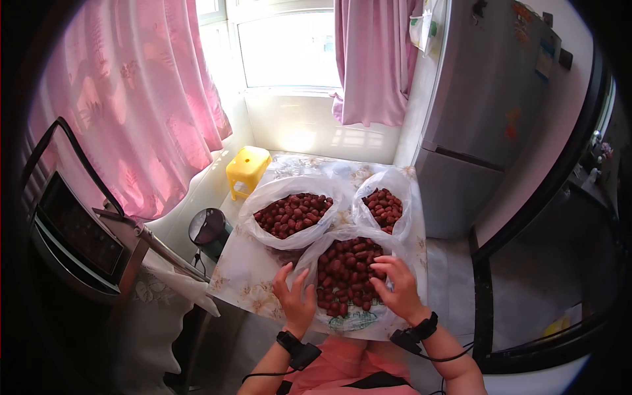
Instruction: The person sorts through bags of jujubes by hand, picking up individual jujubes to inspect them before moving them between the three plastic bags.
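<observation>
Red dates lie loose in the nearest clear plastic bag, which is spread wide at the table's front edge. My left hand is at the left side of this bag, fingers apart and holding nothing. On the other side, my right hand reaches over the bag's right edge, fingers curved and thumb apart, fingertips right by the dates. Behind it to the left, a second plastic bag is full of dates. A smaller third bag with dates stands at the back right.
A flower-patterned cloth covers the table. Beyond its far left corner is a yellow stool, with a dark round bin closer by. A grey refrigerator stands at the right, and an oven-like appliance at the left.
</observation>
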A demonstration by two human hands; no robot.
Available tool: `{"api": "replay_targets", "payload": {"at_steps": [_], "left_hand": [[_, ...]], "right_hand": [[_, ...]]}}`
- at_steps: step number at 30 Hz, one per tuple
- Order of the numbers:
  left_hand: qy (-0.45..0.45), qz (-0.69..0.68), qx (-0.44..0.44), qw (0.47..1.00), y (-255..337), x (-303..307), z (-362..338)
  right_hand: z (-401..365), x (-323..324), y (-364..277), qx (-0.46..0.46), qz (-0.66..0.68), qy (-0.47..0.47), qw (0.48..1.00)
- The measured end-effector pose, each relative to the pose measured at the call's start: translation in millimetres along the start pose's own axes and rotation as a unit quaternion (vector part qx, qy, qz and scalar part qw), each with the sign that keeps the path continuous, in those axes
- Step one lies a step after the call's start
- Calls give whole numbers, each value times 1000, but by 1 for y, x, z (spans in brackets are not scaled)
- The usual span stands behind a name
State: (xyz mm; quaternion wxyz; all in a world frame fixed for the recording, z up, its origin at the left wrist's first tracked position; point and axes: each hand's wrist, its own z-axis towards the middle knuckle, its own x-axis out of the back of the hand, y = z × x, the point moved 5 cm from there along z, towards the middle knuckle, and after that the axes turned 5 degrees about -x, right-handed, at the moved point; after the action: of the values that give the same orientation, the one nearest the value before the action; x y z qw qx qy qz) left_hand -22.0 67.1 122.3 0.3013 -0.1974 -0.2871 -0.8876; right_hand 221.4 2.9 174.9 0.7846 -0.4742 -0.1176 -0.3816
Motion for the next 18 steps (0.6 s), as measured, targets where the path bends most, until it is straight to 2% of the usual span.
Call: {"api": "replay_targets", "payload": {"at_steps": [1, 2, 3, 4, 5, 6, 7, 8, 9, 10, 11, 13, 14, 15, 16, 17, 18], "left_hand": [[-7, -1, -4, 1000, 3, -5, 6], [-77, -130, 0, 989, 3, -18, 9], [-144, -254, 4, 956, 5, -32, 11], [-217, -345, 81, 909, 5, -49, 9], [-220, -344, 76, 910, 2, -55, 9], [-230, -243, 46, 941, -4, -59, 10], [-237, -140, 15, 961, -10, -64, 11], [-249, -101, 0, 963, -20, -67, 13], [-253, -102, -4, 962, -26, -67, 16], [-243, -86, 1, 966, -32, -67, 21], [-232, -68, 7, 970, -35, -65, 24], [-217, -83, 12, 973, -28, -63, 29], [-242, -149, 12, 959, -20, -65, 28], [-268, -213, 14, 939, -8, -64, 26], [-257, -229, -23, 939, 10, -60, 24], [-259, -228, -22, 938, 20, -55, 21], [-288, -179, -79, 937, 33, -51, 16]], "right_hand": [[-7, -15, 0, -5, 8, -60, 998], [-15, -27, 1, -8, 17, -120, 993], [-21, -30, 5, -10, 19, -116, 993], [-27, -37, 9, -12, -67, -136, 988], [-33, -42, 14, -15, -153, -155, 976], [-40, -44, 28, -78, -178, -197, 961], [-38, -39, 35, -81, -177, -191, 962], [-38, -31, 49, -123, -186, -193, 955], [-42, -23, 66, -166, -195, -198, 946], [-39, -16, 80, -142, -147, -166, 965], [-42, -9, 94, -146, -154, -175, 961], [-37, 2, 90, -187, -105, -172, 961], [-32, 4, 86, -189, -103, -171, 961], [-28, 5, 77, -140, -61, -158, 976], [-24, 5, 66, -91, -18, -144, 985], [-23, 4, 59, -93, -16, -144, 985], [-19, 5, 49, -69, -14, -126, 990]]}}
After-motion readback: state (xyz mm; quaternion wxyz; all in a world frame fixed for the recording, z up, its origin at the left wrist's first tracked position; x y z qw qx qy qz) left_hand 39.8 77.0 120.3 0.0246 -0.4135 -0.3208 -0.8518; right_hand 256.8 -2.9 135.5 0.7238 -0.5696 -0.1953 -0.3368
